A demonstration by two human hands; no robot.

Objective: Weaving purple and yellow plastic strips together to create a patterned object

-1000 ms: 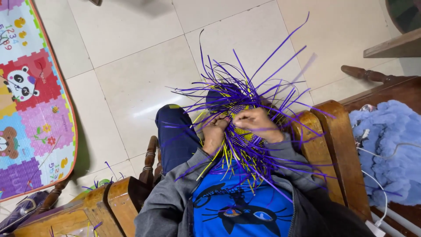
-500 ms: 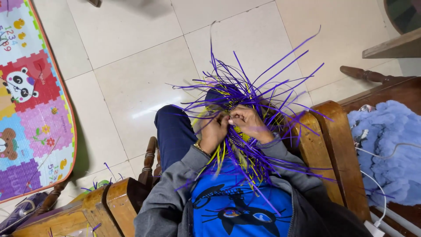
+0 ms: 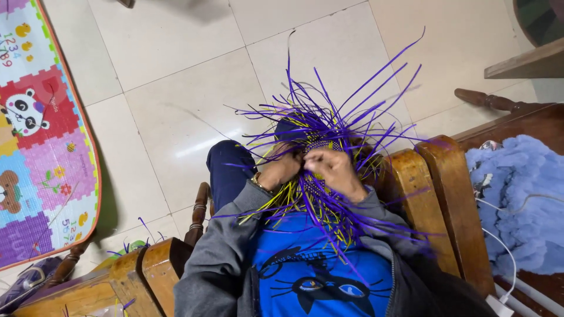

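Both hands are hemmed in by the loose purple strips (image 3: 352, 94) fanning out on all sides. Passage sideways is blocked by wooden armrests (image 3: 437, 194). Bare tiled floor (image 3: 176, 88) is seen ahead.

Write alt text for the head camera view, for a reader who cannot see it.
Two hands, left hand and right hand, pinch purple and yellow strips of a woven piece on a seated person's lap. A wooden chair arm, pale floor tiles and a colourful play mat surround them.
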